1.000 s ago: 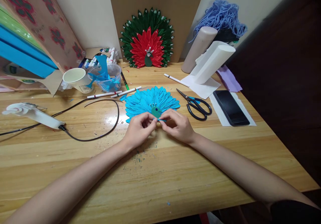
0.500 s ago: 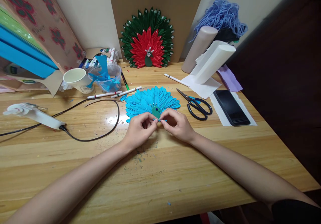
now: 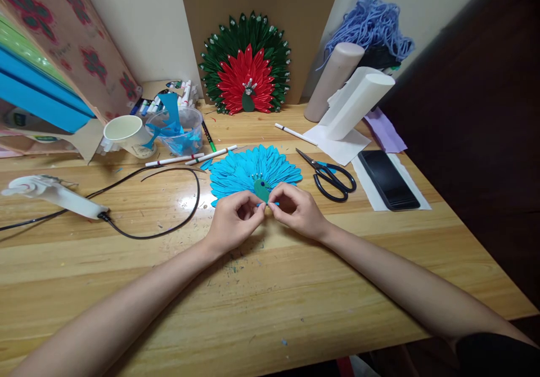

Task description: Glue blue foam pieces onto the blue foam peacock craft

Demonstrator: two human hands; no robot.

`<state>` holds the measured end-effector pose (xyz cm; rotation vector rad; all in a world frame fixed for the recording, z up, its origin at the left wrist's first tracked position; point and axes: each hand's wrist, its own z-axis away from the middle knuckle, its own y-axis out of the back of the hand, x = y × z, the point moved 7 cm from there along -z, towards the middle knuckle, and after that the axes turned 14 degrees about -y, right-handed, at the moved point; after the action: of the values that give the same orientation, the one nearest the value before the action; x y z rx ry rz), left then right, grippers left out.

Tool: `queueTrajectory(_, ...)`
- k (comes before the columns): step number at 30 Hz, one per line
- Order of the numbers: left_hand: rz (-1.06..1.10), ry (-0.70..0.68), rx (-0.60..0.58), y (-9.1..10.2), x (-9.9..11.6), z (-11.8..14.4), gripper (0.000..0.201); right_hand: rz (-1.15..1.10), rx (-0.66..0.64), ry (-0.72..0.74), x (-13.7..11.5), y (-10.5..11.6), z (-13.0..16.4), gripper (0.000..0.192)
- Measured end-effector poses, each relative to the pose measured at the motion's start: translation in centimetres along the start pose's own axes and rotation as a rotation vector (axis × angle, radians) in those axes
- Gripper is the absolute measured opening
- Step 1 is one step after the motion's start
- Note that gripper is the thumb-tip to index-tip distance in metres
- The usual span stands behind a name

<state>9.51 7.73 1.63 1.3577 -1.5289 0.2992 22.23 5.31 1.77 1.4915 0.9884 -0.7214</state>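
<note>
Both hands met at the bottom edge of the blue paper fan [image 3: 253, 169] lying mid-table: left hand [image 3: 234, 224] and right hand [image 3: 297, 212] each pinched a small blue strip [image 3: 268, 203] between fingertips, scissors [image 3: 331, 175] just beside.

A glossy wooden worktop [image 3: 295, 309] of pale planks reflects overhead light. Behind it stand a cream wall [image 3: 143, 22] and a brown cardboard panel [image 3: 304, 5]. The right side lies in dark shadow.

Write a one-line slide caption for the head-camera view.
Left hand and right hand pinch a small blue paper strip at the base of a blue paper peacock fan on the wooden table.
</note>
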Motion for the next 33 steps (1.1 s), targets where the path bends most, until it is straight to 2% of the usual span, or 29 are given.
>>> queueTrajectory(5,-0.021,-0.048,0.043,0.3,0.5,0.0,0.013,-0.029,-0.020,-0.013,0.1,-0.1,0.0,0.006)
queueTrajectory(13,-0.008,0.058,0.097,0.8,0.1,-0.1,0.014,-0.137,-0.019,-0.101,0.7,0.2,-0.3,0.008)
queueTrajectory(20,0.026,0.144,0.148,1.3,-0.4,-0.1,0.017,-0.268,0.064,-0.179,1.9,1.0,-0.6,0.010)
queueTrajectory(23,0.054,0.154,0.128,1.1,-0.6,-0.1,0.018,-0.233,0.075,-0.126,1.5,1.0,-0.5,0.010)
queueTrajectory(26,0.092,0.156,0.090,0.7,-0.8,-0.2,0.019,-0.103,0.054,-0.007,0.2,0.7,-0.1,0.018)
queueTrajectory(29,0.105,0.170,0.040,0.3,-1.1,-0.1,0.019,-0.002,0.054,0.099,-0.7,0.6,0.3,0.014)
queueTrajectory(33,0.111,0.189,-0.012,0.0,-1.2,-0.1,0.018,0.032,0.115,0.135,-0.9,0.9,0.4,0.012)
